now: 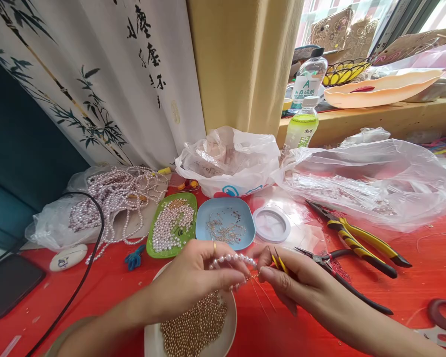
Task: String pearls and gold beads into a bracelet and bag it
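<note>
A loop of pinkish pearl beads hangs between my two hands above the red table. My left hand, a ring on one finger, is closed round the left side of the bead loop. At the loop's right end, my right hand pinches the stringing with thumb and forefinger. Loose thread ends dangle below that pinch. A small yellow-and-dark tool is tucked between the right fingers; its kind is unclear. Under my left hand stands a pale bowl of gold beads.
Behind my hands sit a green tray of pearls and a blue tray of small metal findings. Pliers, cutters and scissors lie right. Pearl strands, a black cable and a phone are left.
</note>
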A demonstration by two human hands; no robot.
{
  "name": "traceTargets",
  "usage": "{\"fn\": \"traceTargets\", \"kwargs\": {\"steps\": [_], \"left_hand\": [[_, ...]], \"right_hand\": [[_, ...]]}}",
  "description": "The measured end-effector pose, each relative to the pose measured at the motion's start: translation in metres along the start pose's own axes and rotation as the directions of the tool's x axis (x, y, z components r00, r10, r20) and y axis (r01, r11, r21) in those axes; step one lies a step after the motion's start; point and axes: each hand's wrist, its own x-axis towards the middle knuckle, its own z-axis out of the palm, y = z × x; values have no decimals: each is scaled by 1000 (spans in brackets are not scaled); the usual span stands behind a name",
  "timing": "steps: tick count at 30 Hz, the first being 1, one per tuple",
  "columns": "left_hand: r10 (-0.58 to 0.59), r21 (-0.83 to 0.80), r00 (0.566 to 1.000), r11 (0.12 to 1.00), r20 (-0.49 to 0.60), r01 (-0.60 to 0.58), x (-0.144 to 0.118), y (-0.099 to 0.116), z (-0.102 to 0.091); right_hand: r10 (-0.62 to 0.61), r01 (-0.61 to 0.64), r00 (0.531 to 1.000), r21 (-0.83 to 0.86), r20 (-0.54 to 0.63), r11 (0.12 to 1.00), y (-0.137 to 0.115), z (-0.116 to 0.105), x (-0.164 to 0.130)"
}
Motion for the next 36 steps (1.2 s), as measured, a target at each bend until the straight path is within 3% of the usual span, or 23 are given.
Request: {"fn": "traceTargets", "kwargs": {"steps": [2, 7, 11, 15, 18, 20, 23, 26, 28, 30, 33, 36], "left_hand": [[32, -41, 999, 999, -20, -33, 3, 1, -2], [92, -166, 980, 979, -174, -122, 9, 2, -9], [81, -119, 970, 987, -227, -111, 10, 3, -17], [127, 98, 979, 989, -159, -112, 9, 4, -21], [125, 145, 984, 984, -130, -106, 8, 4, -22], [112, 117, 987, 988, -114, -98, 8, 4, -23], [74, 41, 993, 997, -88, -71, 9, 3, -23], [54, 1, 995, 999, -85, -54, 9, 5, -23], [59, -6, 994, 998, -93, -59, 8, 7, -22], [71, -17, 992, 997, -104, -73, 7, 10, -21], [103, -34, 986, 994, -129, -108, 6, 13, -20], [135, -41, 979, 989, -154, -143, 5, 13, -22]], "right_hand": [[70, -79, 994, 107, 85, 991, 1, -3, 0], [91, -120, 987, 231, 130, 965, 4, -10, 1], [140, -150, 988, 236, 62, 960, 4, -13, 4], [110, -107, 990, 36, -87, 994, 3, -17, 6], [21, -45, 996, -272, -90, 961, 5, -20, 5], [-25, -11, 998, -508, -64, 861, 10, -21, 4], [-50, -6, 998, -783, -48, 622, 19, -21, 3], [-102, 3, 994, -919, -40, 394, 23, -18, 3], [-172, 56, 985, -947, 1, 317, 22, -13, 2], [-201, 151, 976, -930, 86, 335, 21, -6, 1], [-166, 284, 958, -841, 233, 460, 21, 4, 2], [-185, 295, 955, -820, 233, 491, 27, 8, 5]]}}
